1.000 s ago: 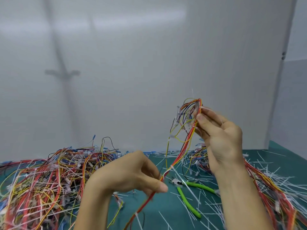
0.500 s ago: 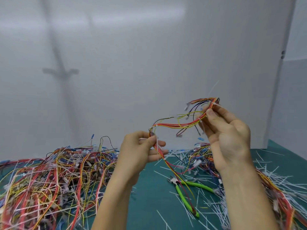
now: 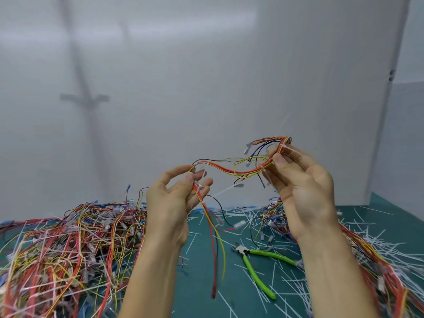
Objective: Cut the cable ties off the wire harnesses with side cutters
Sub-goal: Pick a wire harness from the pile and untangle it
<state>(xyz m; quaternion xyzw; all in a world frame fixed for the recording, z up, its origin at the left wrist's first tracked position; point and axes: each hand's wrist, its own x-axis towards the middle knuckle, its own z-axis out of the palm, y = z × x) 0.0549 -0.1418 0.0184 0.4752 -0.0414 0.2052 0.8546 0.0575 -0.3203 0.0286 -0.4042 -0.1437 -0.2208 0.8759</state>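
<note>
Head camera looks down on a green mat with a white panel standing along its far edge. Both hands are raised above the middle of the mat, palms turned toward the camera, with one wire harness stretched between them. The left hand pinches the harness between thumb and fingertips, the fingers curled round the red and yellow wires; from this grip the loose ends hang down toward the mat, one red wire reaching lowest. The right hand, held a little higher and apart from the left, clamps the other end of the bundle between thumb and fingers, where the wires fan out into short branches with small pale connectors. A white cable tie sticks out sideways from the harness just beside the left hand's fingers, and another white tie wraps the bundle at the right thumb. The side cutters, with bright green handles spread apart, lie on the mat below and between the forearms, nearer the right one, touched by neither hand. A large tangled pile of harnesses covers the mat's left side up to the near left corner, and a second heap runs along its right side. Cut tie pieces litter the mat around the cutters and toward the far right corner.
</note>
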